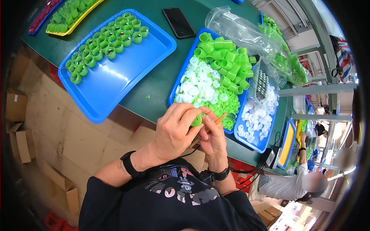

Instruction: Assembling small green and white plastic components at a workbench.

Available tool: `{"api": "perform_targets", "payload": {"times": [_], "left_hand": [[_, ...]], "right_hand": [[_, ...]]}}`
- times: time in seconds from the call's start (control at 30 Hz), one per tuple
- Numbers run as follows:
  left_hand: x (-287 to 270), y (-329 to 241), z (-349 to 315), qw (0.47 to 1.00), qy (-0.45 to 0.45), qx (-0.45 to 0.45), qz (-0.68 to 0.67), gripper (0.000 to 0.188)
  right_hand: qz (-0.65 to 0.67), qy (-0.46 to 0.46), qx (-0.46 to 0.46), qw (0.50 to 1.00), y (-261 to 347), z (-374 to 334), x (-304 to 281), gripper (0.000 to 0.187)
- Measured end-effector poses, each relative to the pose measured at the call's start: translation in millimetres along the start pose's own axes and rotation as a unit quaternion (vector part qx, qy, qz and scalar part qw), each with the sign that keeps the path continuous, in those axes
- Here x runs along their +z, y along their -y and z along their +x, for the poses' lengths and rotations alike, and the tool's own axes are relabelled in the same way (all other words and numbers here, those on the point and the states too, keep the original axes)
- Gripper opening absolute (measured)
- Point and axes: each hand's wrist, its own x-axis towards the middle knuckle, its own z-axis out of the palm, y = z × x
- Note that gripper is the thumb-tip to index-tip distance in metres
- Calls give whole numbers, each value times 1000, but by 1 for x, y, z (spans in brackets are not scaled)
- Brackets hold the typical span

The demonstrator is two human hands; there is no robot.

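Note:
Near the table's front edge, my left hand [173, 129] pinches a small round green plastic piece [197, 121]. My right hand [212, 135] is closed around a thin orange-brown stick [221, 118], and its fingers touch the right side of the green piece. Part of the piece is hidden behind my fingers. Just beyond my hands lies a blue tray [178, 79] of bright green plastic cups [227, 57], translucent white discs [198, 82] and small green parts [224, 101].
On the left, a blue tray [111, 90] holds rows of green cups with thin wires. A black phone [179, 23] and clear plastic bags [239, 30] lie farther back. Another blue tray [254, 144] holds white pieces. A co-worker [285, 181] is at the right; cardboard boxes [23, 144] stand left.

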Motion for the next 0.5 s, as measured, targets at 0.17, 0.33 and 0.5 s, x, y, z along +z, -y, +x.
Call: {"api": "perform_targets", "payload": {"times": [0.17, 0.33, 0.5], "left_hand": [[3, 0, 1, 1000, -13, 2, -11, 29], [4, 1, 1, 999, -16, -21, -26, 28], [3, 0, 1, 999, -13, -34, -35, 28]], "right_hand": [[74, 48, 70, 994, -5, 4, -13, 31], [117, 26, 94, 988, -6, 3, -10, 31], [134, 13, 98, 986, -9, 4, -11, 34]]}}
